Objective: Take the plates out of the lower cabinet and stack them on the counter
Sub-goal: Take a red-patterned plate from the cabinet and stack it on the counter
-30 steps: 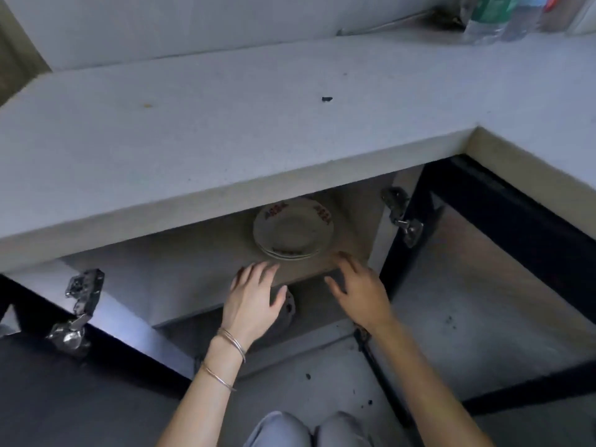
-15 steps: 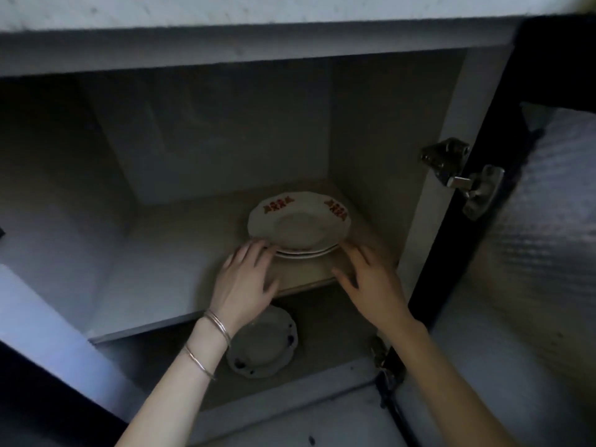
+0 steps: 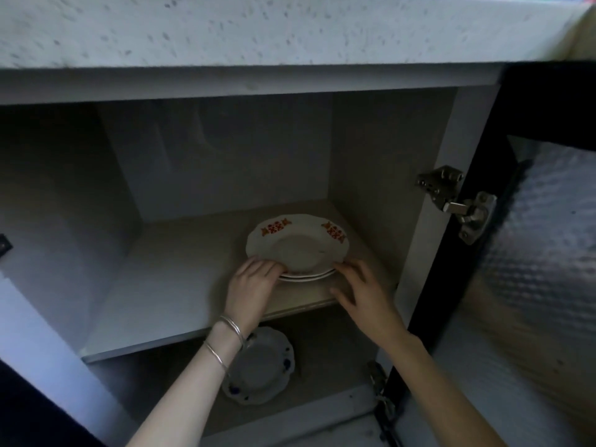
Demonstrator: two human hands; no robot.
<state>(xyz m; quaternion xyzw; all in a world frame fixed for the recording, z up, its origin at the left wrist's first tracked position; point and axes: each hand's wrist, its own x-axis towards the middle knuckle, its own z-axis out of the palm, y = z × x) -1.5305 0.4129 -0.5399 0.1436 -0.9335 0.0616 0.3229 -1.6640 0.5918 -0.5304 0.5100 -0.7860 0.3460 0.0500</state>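
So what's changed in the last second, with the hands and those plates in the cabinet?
Both hands moved forward from the front edge of the shelf to the red-patterned plate stack: the left hand and right hand now touch its near rim on either side; a firm grip isn't clear yet. The stack hasn't moved, nor has the blue-patterned plate below.

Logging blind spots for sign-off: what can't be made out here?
Head view:
- red-patterned stack: plate count, only rim edges show.
- left hand: fingertips hidden under the stack's rim.
- blue-patterned plate: partly behind the left wrist.
- counter: top cut off by the frame edge.
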